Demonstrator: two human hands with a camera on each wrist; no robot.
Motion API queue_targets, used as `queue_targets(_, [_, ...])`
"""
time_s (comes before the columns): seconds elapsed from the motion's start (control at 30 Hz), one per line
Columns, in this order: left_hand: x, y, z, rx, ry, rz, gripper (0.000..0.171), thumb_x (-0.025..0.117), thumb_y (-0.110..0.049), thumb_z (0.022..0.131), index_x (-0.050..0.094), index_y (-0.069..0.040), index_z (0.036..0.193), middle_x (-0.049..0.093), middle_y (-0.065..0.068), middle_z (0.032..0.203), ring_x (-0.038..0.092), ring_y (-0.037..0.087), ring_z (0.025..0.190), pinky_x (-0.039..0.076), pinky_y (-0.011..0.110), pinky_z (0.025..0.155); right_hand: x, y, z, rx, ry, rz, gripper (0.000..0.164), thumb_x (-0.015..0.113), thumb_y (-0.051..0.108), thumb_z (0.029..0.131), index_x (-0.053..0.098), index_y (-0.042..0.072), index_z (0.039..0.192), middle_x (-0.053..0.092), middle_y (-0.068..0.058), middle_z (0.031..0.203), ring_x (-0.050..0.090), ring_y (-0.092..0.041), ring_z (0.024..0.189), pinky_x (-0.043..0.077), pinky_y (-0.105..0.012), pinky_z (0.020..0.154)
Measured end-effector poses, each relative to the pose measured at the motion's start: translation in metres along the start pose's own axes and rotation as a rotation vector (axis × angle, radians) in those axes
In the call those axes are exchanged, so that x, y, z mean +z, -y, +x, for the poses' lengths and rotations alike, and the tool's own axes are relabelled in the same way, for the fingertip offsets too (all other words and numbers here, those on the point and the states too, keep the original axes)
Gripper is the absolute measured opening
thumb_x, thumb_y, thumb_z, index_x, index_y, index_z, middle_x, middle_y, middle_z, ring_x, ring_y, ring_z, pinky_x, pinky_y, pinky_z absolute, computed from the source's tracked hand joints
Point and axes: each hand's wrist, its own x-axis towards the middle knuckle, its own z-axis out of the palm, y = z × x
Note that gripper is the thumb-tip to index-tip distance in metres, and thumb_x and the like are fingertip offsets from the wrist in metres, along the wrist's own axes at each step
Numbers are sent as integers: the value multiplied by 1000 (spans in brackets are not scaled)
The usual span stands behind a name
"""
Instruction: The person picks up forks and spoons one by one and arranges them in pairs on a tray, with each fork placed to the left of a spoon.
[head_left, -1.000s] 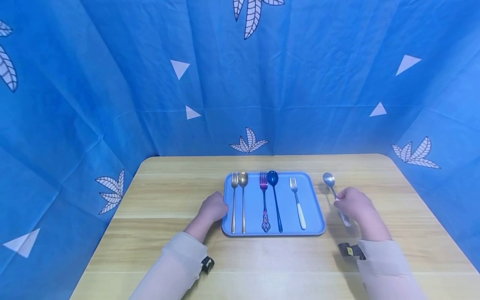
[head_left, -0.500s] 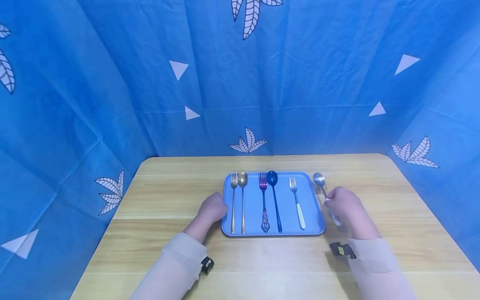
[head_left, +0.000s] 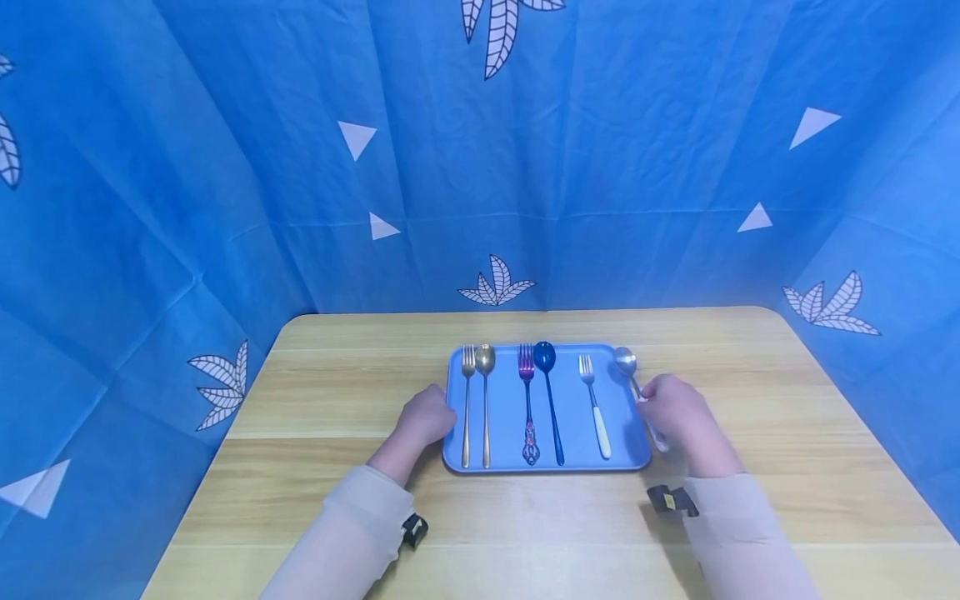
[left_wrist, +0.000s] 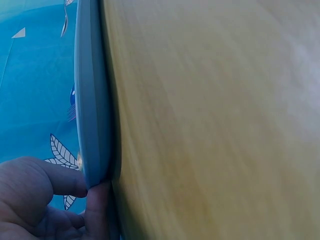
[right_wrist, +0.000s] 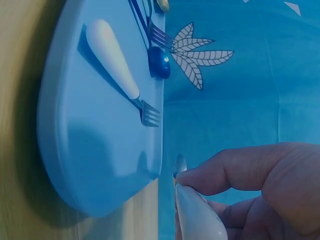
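Observation:
My right hand (head_left: pixel 677 412) pinches a white-handled spoon (right_wrist: pixel 199 215) by its handle. In the head view the spoon's silver bowl overlaps the right rim of the blue tray (head_left: pixel 502 417). My left hand (head_left: pixel 427 414) pinches the tray's left rim between thumb and finger, as the left wrist view shows. On the tray lie a gold fork (head_left: pixel 467 408), a gold spoon (head_left: pixel 487 408), a purple fork (head_left: pixel 528 400) with an ornate handle, a dark blue spoon (head_left: pixel 553 400) and a white-handled fork (head_left: pixel 597 412).
The tray stands on a light wooden table (head_left: pixel 337 358). Blue cloth (head_left: pixel 435 167) with leaf and triangle prints hangs behind and at both sides. Dark devices sit at both wrists.
My right hand has moved left with the white-handled spoon, from the bare table to the tray's right rim. The left hand and the tray have stayed nearly still.

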Motion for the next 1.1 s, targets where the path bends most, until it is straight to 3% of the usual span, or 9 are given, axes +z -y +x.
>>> queue_targets(0.17, [0,1,0,6,-1,-8,9,53,-3,85,55,-2,94,56,12,84,55,26,73,47,35,63,3,4,2,-7,0,3,38,59,10,92,56,-14,121,64,-27,108,63,-36,90,53,-50,78])
queue_targets(0.77, [0,-1,-1,1,-4,14,8,54,-3,85,55,-2,93,57,11,85,55,26,74,48,37,66,14,11,7,1,7,-12,24,59,10,92,61,-9,107,64,-15,85,62,-26,74,52,-36,62])
queue_targets(1.1, [0,-1,0,-4,-2,3,12,54,-4,86,56,-1,97,57,11,87,55,27,76,48,37,67,21,12,10,0,-11,-33,12,59,9,91,62,-2,89,60,-12,75,59,-24,66,50,-33,57])
